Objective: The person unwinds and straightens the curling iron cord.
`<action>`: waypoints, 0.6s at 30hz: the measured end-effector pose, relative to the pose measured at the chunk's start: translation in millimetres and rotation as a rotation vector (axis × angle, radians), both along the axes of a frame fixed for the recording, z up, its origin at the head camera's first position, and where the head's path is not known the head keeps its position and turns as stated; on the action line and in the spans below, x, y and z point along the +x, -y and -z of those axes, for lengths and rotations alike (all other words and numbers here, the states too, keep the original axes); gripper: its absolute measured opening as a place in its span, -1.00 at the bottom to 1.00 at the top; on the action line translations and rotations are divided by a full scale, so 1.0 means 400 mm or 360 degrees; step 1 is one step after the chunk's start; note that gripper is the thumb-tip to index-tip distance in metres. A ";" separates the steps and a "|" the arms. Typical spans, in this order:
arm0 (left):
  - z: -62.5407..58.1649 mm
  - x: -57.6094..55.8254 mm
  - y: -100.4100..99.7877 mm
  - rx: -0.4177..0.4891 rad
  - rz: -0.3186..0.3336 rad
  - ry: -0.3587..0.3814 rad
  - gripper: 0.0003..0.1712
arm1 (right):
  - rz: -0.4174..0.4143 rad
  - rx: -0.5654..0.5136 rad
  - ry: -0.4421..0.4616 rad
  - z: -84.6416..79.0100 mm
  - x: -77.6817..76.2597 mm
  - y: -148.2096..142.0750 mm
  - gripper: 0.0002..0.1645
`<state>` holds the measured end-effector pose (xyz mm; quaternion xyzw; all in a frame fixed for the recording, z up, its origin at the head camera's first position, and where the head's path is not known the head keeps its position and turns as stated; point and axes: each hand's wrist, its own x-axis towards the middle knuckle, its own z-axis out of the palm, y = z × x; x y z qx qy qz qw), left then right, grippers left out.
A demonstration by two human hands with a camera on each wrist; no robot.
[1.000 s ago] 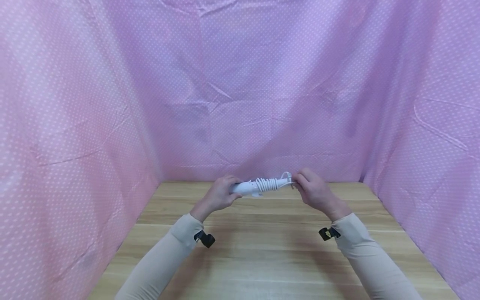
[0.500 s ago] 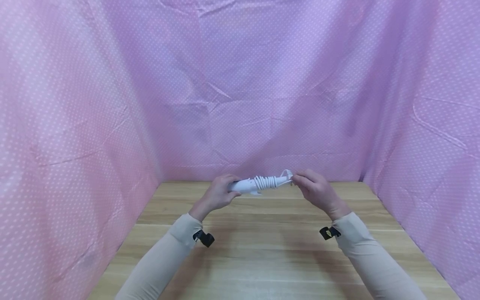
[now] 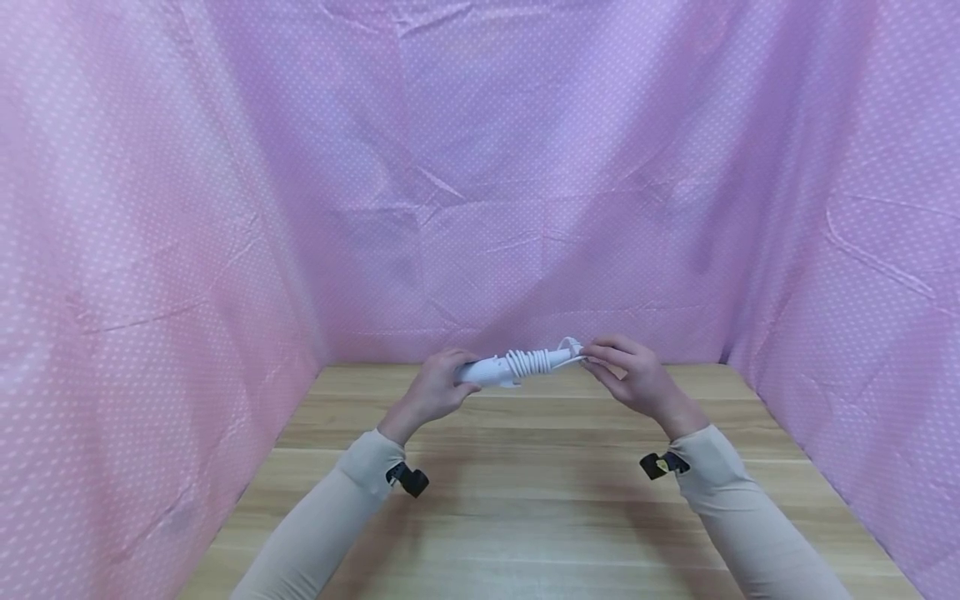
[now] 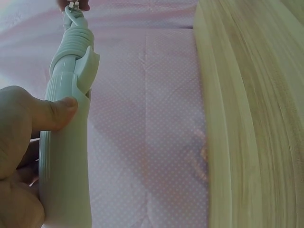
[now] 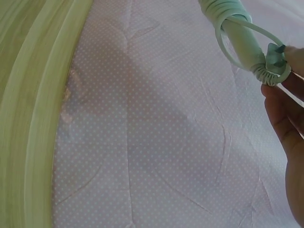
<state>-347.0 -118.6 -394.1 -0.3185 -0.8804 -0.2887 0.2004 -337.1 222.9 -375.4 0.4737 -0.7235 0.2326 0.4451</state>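
Suspended above wooden table (image 3: 495,517): white tapering appliance (image 3: 487,372), with long axis running crosswise, pointing its narrow end (image 5: 246,45) rightward and slightly up. Grasped by its thick handle (image 4: 64,161) in left hand (image 3: 435,385), with thumb (image 4: 59,112) across; extending rightward out of that grip. Wrapped round it, between both grips: white cord (image 3: 529,362). Pinched in fingertips (image 5: 268,91) of right hand (image 3: 637,375), at narrow end: plug (image 5: 274,59).

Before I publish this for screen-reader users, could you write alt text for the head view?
A person's left hand grips the thicker end of a white handheld appliance, which has a cord wound round its middle; the right hand pinches the cord at the narrow end. Both hands are above a wooden table, with pink polka-dot cloth behind and at both sides.
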 end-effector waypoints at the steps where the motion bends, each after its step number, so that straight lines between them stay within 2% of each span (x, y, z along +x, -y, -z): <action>1: 0.000 0.001 0.000 0.0002 -0.0001 0.0003 -0.58 | -0.0007 0.0001 -0.0006 0.000 0.000 0.000 -0.62; 4: 0.002 0.001 0.002 0.0005 0.0004 0.0009 -0.58 | -0.0004 0.0004 -0.0054 -0.001 0.000 -0.003 -0.64; 8: 0.002 0.000 0.003 0.0005 0.0016 0.0019 -0.59 | 0.0013 -0.0025 -0.0157 0.001 -0.004 -0.004 -0.85; 11: 0.000 0.001 0.003 0.0008 0.0023 0.0009 -0.59 | 0.0020 -0.0054 -0.0209 0.003 -0.006 -0.001 -0.73; 18: 0.000 0.002 0.001 0.0011 0.0020 -0.0022 -0.59 | 0.0071 -0.0081 -0.0271 0.008 -0.009 0.005 -0.71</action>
